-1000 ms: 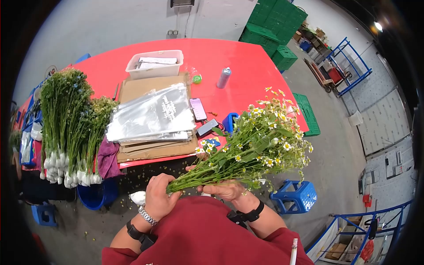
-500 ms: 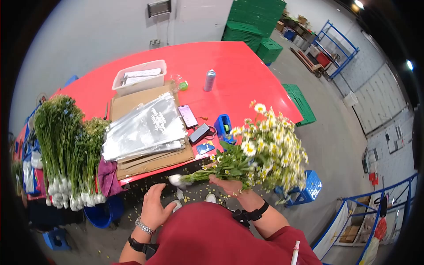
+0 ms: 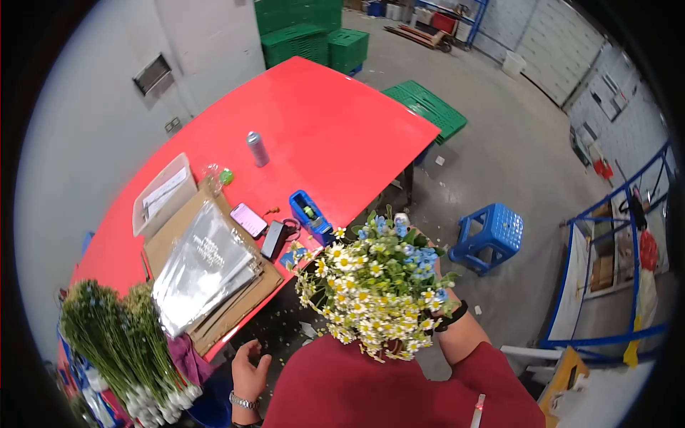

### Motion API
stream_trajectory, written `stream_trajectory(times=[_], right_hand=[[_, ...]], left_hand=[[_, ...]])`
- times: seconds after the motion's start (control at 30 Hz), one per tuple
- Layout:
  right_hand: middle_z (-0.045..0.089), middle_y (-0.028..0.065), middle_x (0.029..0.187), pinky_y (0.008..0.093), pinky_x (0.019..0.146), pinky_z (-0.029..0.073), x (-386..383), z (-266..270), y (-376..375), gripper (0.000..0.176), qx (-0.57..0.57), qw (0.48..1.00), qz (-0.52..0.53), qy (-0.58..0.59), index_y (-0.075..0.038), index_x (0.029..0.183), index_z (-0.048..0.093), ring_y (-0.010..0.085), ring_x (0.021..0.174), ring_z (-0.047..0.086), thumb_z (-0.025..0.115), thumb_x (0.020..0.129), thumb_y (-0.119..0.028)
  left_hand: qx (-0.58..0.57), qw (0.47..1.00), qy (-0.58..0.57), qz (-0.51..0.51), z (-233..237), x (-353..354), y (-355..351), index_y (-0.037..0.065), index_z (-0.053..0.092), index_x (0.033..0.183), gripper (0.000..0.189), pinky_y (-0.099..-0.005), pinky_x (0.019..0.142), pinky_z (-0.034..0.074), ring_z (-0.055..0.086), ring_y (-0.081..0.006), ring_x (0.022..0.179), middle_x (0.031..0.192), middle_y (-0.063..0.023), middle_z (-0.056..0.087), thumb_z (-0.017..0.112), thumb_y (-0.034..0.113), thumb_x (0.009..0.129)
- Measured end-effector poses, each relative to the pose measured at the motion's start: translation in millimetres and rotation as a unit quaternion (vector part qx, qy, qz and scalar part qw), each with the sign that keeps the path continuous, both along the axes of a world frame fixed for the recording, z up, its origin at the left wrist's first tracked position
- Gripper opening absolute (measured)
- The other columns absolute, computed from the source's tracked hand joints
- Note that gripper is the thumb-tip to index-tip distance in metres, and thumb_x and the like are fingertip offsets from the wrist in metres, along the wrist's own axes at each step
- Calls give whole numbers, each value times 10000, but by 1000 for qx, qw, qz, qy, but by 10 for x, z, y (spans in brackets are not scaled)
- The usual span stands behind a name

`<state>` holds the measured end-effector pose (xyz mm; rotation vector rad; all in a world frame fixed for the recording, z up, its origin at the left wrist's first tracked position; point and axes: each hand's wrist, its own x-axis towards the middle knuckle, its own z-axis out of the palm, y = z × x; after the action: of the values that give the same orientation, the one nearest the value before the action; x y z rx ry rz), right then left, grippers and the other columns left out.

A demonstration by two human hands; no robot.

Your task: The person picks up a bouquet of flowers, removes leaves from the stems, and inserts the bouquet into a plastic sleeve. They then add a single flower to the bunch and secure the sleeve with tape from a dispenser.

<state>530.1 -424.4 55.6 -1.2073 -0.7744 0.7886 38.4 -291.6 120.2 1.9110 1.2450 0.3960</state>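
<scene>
A bouquet of small white daisy-like flowers with yellow centres [image 3: 371,292] and some light blue blossoms [image 3: 422,258] is in front of my chest. The flower heads face up towards me. My right hand [image 3: 451,299] grips it from the right, its fingers mostly hidden behind the blooms. My left hand [image 3: 250,371] hangs low beside the table, empty, thumb apart from slightly curled fingers. Left of it lie long-stemmed flower bunches [image 3: 118,342] with white-wrapped stem ends.
On the red table [image 3: 314,121] are clear plastic sleeves [image 3: 203,264] on cardboard, a phone [image 3: 248,220], a black device [image 3: 274,240], a blue tape dispenser [image 3: 310,215], a spray can [image 3: 257,149] and a white bin [image 3: 164,194]. A blue stool [image 3: 489,237] stands right.
The bouquet has turned from lying sideways to heads facing me, showing blue blossoms, and moved nearer my chest. My left hand has dropped lower. The view has swung right.
</scene>
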Motion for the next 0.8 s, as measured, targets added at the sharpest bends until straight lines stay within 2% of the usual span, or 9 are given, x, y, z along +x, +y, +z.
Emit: stream_trajectory(times=[0.03,0.07,0.1,0.13,0.23,0.5,0.67,0.7,0.8], right_hand=[[672,50,1267,376,1001,420,49,43,-70,488,-120,988,-72,-71,-137,1268,641,208,1170,615,368,1056,-481],[685,44,1212,365,902,487,-103,517,-112,305,-128,973,-127,-146,-139,1189,659,256,1061,668,495,1003,-316],[685,45,1173,374,848,509,-178,854,-122,264,-148,915,-186,-325,-137,1151,661,281,1007,672,542,941,-246],[685,47,1133,382,793,531,-177,1035,-139,248,-167,821,-237,-491,-135,1113,662,306,953,677,589,880,-176],[672,66,1101,417,756,539,33,1045,-232,293,-144,788,-274,-532,-125,1086,656,330,933,658,627,795,-106],[674,40,1140,386,748,545,602,766,-341,336,-151,764,-312,-544,-149,1095,668,291,942,669,626,781,-35],[672,51,1206,376,807,552,799,654,-339,363,-124,780,-334,-515,-171,1127,670,303,1031,671,631,806,-7],[671,83,1207,372,806,549,797,711,-323,340,-114,780,-332,-517,-143,1124,664,308,1026,673,635,811,-13],[669,127,1217,363,840,548,975,572,-300,354,-48,826,-300,-475,-95,1152,654,288,1047,675,654,806,-19]], left_hand=[[-6,1000,2,-8,17,75,22,-28,631,1193,436,-362,894,539,700,-267,980,1042,-163,726,769,82,794],[-2,1000,8,-19,34,152,38,-28,631,1193,436,-362,894,539,700,-267,980,1042,-163,726,769,82,794],[3,1000,9,-24,50,233,52,-27,630,1197,433,-364,895,539,699,-265,982,1043,-162,726,767,81,800],[6,1000,10,-29,61,309,59,-25,629,1200,430,-367,896,539,699,-263,984,1044,-162,726,765,80,807],[1,999,8,-44,30,508,84,-26,628,1204,418,-365,897,538,698,-258,978,1037,-161,725,757,67,818],[10,998,36,-58,145,1071,28,-32,630,1194,402,-364,886,542,701,-262,951,1018,-158,726,748,65,822],[14,997,65,-42,192,1196,83,-34,688,962,162,-352,753,541,701,-267,790,829,-156,715,709,82,851],[35,997,57,-28,141,1177,113,-29,669,854,149,-368,657,513,667,-275,674,717,-167,668,693,117,874],[59,993,104,-10,240,1206,291,-13,639,811,192,-391,609,486,627,-300,611,658,-180,618,685,155,890]])
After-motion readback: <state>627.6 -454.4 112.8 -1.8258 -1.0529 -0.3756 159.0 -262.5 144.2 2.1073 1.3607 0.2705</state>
